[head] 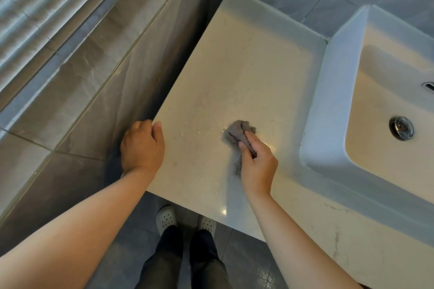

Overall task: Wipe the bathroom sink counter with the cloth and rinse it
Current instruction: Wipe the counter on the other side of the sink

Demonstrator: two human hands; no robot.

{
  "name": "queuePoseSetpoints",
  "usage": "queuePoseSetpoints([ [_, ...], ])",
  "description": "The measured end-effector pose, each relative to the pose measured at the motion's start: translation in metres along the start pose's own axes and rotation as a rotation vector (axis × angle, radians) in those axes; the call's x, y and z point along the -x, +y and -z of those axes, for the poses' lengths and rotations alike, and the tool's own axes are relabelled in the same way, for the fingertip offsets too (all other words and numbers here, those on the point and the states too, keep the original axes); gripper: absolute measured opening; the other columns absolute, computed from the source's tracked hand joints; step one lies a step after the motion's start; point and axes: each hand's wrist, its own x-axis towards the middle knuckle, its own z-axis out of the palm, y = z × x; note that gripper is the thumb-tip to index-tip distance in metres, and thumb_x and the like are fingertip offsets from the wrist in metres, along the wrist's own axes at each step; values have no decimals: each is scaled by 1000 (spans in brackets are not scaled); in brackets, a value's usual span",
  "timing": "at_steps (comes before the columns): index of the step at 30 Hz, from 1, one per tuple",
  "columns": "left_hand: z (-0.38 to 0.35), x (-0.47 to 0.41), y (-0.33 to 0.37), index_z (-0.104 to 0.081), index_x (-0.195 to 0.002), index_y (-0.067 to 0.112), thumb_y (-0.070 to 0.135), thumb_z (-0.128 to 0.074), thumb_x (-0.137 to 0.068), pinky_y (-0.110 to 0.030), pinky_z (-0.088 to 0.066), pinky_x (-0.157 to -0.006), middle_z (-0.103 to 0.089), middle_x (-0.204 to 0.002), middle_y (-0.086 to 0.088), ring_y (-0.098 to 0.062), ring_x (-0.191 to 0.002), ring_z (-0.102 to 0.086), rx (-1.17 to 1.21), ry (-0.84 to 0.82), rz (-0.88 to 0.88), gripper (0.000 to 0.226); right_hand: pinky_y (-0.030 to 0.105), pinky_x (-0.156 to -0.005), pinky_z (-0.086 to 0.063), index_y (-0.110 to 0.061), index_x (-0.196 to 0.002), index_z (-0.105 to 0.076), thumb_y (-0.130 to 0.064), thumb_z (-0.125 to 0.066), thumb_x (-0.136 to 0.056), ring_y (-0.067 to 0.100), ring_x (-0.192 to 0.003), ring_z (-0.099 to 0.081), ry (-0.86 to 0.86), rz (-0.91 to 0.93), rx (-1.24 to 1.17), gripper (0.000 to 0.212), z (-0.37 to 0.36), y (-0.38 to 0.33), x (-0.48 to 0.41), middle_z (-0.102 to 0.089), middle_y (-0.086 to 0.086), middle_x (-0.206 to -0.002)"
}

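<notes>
The right hand (258, 166) fingers clamp the bunched cloth (234, 132) against the counter (246, 65); the left hand (142, 145) fingers hook its edge. Bunched so small, the cloth could miss wet streaks (195, 132) beside the fingers.

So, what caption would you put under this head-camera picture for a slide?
Right hand holds a grey cloth on the beige counter beside the white sink; left hand grips the counter's edge.
</notes>
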Motion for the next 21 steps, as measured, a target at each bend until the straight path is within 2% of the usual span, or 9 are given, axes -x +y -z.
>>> queuePoseSetpoints([
  [2, 1, 0, -1, -56, -84, 7, 34, -33, -100, -37, -42, -64, -58, -88, -11, -24, -73, -51, 10, -6, -7, 39, 9, -94, -41, -13, -126, -61, -11, -62, -91, -4, -110, -57, 15, -89, -129, 35, 13, -4, 0, -62, -8, -122],
  [4, 2, 0, -1, -55, -83, 8, 35, -32, -100, -37, -42, -64, -57, -88, -11, -24, -73, -51, 15, -11, -14, 39, 11, -95, -43, -13, -125, -62, -11, -62, -91, 0, -110, -59, 114, -90, -120, 34, 30, -2, -3, -63, -6, -122],
  [8, 3, 1, -1, -55, -85, 8, 34, -32, -100, -36, -41, -64, -58, -90, -11, -22, -74, -50, 17, -15, -19, 38, 5, -91, -38, -12, -127, -61, -10, -59, -92, 7, -112, -58, 273, -128, 28, 34, 59, 23, -13, -63, -3, -124],
  [12, 2, 1, -1, -56, -86, 6, 33, -33, -100, -34, -36, -64, -58, -90, -12, -21, -73, -47, 16, -9, -23, 38, 28, -103, -38, -5, -126, -60, -8, -59, -91, 26, -120, -55, 258, -88, 204, 34, 55, 49, -14, -61, 9, -128],
  [13, 2, 1, -1, -56, -86, 6, 33, -34, -100, -34, -36, -64, -58, -90, -13, -21, -73, -47, 16, -6, -22, 38, 30, -104, -37, -4, -125, -60, -8, -59, -91, 28, -121, -54, 270, -78, 223, 34, 51, 51, -13, -60, 11, -129],
  [16, 2, 1, -2, -56, -86, 6, 33, -34, -100, -35, -37, -64, -58, -91, -14, -23, -73, -48, 21, -6, -19, 38, 25, -102, -33, -2, -125, -60, -8, -59, -91, 31, -121, -53, 298, -65, 248, 35, 38, 48, -8, -60, 13, -129],
  [21, 2, 0, -2, -57, -87, 5, 32, -35, -100, -33, -35, -65, -59, -91, -14, -21, -74, -47, 25, 2, -24, 38, 21, -100, -30, -4, -126, -60, -10, -59, -92, 32, -119, -52, 247, -12, 247, 35, 14, 41, 1, -59, 11, -131],
])
